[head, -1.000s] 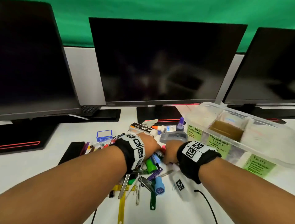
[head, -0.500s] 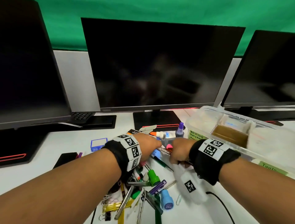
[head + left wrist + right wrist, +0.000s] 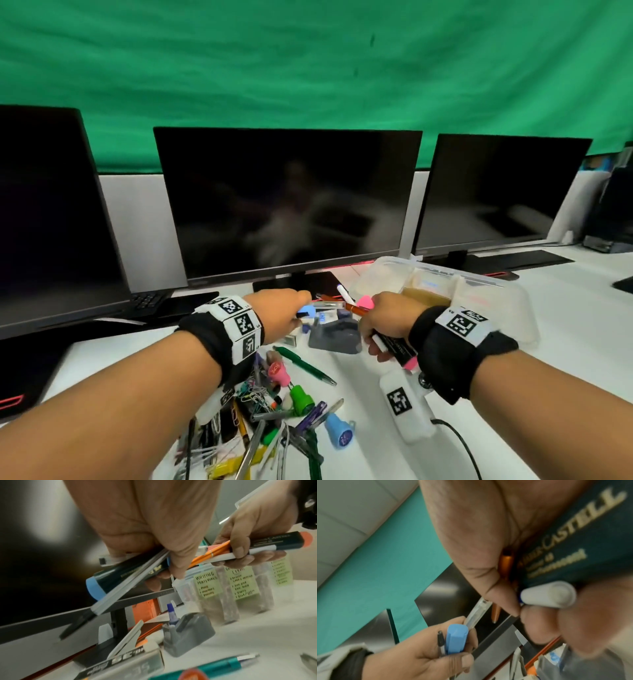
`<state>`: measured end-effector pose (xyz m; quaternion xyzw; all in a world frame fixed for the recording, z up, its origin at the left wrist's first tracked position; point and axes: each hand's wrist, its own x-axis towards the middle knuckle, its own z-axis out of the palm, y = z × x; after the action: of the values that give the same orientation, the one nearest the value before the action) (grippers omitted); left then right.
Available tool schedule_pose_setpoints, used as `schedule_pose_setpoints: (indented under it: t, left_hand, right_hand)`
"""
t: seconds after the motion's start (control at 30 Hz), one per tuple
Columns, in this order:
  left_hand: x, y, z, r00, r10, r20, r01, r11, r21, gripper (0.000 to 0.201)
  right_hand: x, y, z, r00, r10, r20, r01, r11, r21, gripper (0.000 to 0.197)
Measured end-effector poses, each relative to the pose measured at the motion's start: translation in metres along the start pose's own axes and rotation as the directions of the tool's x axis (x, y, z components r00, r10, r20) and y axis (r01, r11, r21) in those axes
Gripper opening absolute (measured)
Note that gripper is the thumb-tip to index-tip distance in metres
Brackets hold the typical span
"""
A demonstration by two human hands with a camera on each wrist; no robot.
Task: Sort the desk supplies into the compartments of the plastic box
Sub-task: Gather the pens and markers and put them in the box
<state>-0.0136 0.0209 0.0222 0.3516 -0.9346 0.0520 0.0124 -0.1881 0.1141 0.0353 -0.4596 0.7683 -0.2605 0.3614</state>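
Nearby, grey tape dispenser [image 3: 335, 337], green pen [image 3: 305, 365]

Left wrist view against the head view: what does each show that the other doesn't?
Only the left wrist view shows the box label reading WRITING MATERIALS. Only the head view shows the unsorted pile near the person and the plastic box from above. Both show the left hand gripping a blue-capped highlighter, the right hand gripping a pink-capped highlighter and an orange pen, and the grey tape dispenser.
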Motion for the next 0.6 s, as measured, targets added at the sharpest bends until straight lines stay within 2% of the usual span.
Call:
schedule_pose_setpoints:
  t: [0.13,0.2,0.23,0.3,0.37,0.43,0.53,0.6]
  left_hand:
    - [0.003,0.002,-0.020,0.995,-0.027,-0.097,0.014,0.991,-0.135,0.023]
    - [0.010,0.003,-0.027,0.976,-0.130,-0.177,0.070,0.949,-0.308,0.021]
    - [0.016,0.004,-0.028,0.957,-0.208,-0.205,0.101,0.895,-0.435,0.019]
    - [0.029,0.004,-0.030,0.923,-0.329,-0.200,0.112,0.726,-0.679,0.016]
    - [0.042,0.005,-0.030,0.914,-0.378,-0.146,0.096,0.552,-0.828,0.017]
    - [0.051,0.005,-0.028,0.904,-0.416,-0.092,0.100,0.417,-0.903,0.029]
    - [0.059,0.006,-0.024,0.895,-0.445,0.004,0.122,0.239,-0.963,0.037]
    - [0.062,0.004,-0.022,0.882,-0.469,0.049,0.161,0.203,-0.966,0.039]
  right_hand:
    - [-0.011,0.003,-0.014,0.999,0.003,-0.043,0.006,0.981,0.194,0.009]
    - [-0.011,0.002,-0.018,0.999,0.007,-0.051,0.008,0.961,0.276,0.011]
    - [-0.010,0.002,-0.019,0.999,0.010,-0.042,0.004,0.945,0.326,0.014]
    - [-0.007,0.001,-0.017,1.000,-0.004,0.000,0.003,0.902,0.432,0.016]
    - [-0.001,-0.001,-0.012,0.997,-0.030,0.064,-0.007,0.863,0.506,0.015]
    - [0.002,-0.003,-0.005,0.991,-0.060,0.116,-0.010,0.850,0.527,0.009]
    - [0.010,0.000,0.003,0.986,-0.097,0.138,0.018,0.873,0.487,0.017]
    - [0.013,0.000,0.008,0.986,-0.093,0.141,0.022,0.900,0.436,0.019]
